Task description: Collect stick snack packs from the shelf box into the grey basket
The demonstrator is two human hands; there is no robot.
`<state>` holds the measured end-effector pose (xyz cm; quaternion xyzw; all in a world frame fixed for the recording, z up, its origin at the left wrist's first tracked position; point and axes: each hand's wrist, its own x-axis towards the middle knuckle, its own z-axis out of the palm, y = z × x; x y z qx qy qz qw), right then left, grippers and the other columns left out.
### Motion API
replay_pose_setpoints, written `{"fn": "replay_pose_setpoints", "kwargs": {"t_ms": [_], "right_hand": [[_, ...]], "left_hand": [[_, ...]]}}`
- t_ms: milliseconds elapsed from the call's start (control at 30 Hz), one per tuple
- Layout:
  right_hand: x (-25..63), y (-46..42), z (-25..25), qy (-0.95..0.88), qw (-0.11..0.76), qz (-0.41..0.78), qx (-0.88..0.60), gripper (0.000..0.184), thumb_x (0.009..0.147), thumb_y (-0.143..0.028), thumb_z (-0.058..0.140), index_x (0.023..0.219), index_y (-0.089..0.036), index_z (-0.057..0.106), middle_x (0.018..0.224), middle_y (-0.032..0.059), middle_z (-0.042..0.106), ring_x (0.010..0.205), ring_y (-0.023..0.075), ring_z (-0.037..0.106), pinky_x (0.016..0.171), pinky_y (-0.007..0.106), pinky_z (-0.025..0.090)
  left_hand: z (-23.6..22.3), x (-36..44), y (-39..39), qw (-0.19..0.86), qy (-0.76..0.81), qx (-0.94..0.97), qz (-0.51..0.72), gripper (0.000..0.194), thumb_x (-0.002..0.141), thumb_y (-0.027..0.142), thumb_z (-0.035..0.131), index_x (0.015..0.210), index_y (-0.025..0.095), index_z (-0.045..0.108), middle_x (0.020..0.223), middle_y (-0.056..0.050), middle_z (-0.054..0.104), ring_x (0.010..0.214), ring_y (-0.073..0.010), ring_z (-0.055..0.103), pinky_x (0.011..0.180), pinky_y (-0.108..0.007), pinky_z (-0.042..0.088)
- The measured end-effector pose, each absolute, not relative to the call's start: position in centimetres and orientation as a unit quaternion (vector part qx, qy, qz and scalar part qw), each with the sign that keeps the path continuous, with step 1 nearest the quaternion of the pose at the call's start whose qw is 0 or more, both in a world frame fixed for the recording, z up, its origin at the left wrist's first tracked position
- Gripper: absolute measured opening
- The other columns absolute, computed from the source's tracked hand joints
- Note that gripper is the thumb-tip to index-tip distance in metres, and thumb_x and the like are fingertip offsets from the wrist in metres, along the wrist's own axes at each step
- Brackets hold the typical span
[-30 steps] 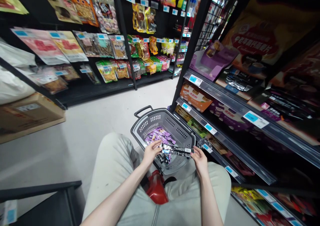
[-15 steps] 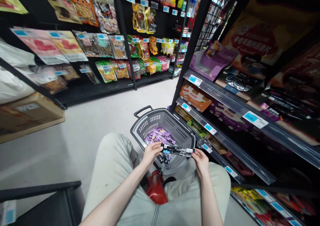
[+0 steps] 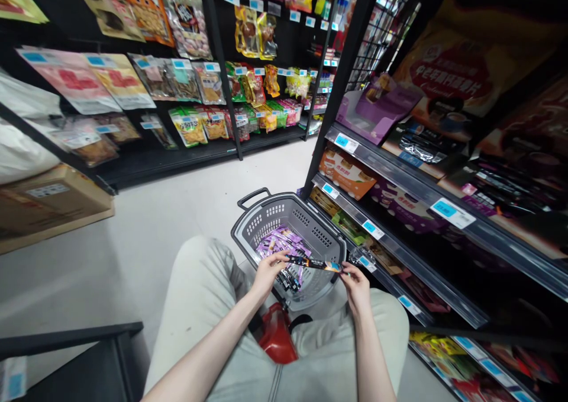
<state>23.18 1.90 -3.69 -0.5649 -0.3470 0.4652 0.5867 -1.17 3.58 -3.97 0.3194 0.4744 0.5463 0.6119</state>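
A slim black sachet with orange and blue printing (image 3: 317, 264) is stretched lengthwise between two bare hands, above a grey shopping basket. The left hand (image 3: 268, 272) pinches one end between thumb and fingers; the right hand (image 3: 356, 285) pinches the other end, slightly lower. Under them, inside the perforated basket (image 3: 327, 253), lie a loose pile of purple sachets (image 3: 284, 240) and, nearer the person, several black sachets (image 3: 289, 282). The person's legs, in pale trousers (image 3: 189, 307), bend on either side, with a red object (image 3: 277, 334) between them. Just right of the basket rises a dark shelving unit (image 3: 399, 162) holding a purple display box (image 3: 377, 109) and an orange carton (image 3: 348, 174). Across the pale floor (image 3: 177, 212), shelves of bagged snacks (image 3: 189, 126) line the back; a cardboard box (image 3: 53, 203) sits at far left.
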Motion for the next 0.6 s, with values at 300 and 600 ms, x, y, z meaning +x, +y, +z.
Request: {"fn": "replay_pose_setpoints", "kwargs": {"t_ms": [300, 600], "right_hand": [[22.7, 1.3, -2.2, -0.285, 0.579, 0.587, -0.490, 0.011, 0.061, -0.025, 0.061, 0.067, -0.016, 0.060, 0.069, 0.0008, 0.060, 0.062, 0.0176, 0.061, 0.061, 0.033, 0.050], [22.0, 1.4, -3.2, -0.352, 0.444, 0.583, -0.582, 0.040, 0.060, -0.032, 0.062, 0.095, -0.015, 0.052, 0.058, -0.0024, 0.058, 0.056, 0.0182, 0.062, 0.056, 0.032, 0.051]], "left_hand": [[-3.1, -1.2, 3.4, 0.700, 0.417, 0.186, 0.549, 0.011, 0.055, 0.014, 0.060, 0.065, 0.011, 0.061, 0.063, -0.002, 0.062, 0.067, -0.0152, 0.060, 0.079, -0.035, 0.045], [-3.4, -1.8, 3.6, 0.676, 0.475, 0.194, 0.529, 0.031, 0.063, 0.020, 0.054, 0.093, 0.014, 0.059, 0.096, -0.008, 0.061, 0.083, -0.0172, 0.058, 0.076, -0.034, 0.045]]}}
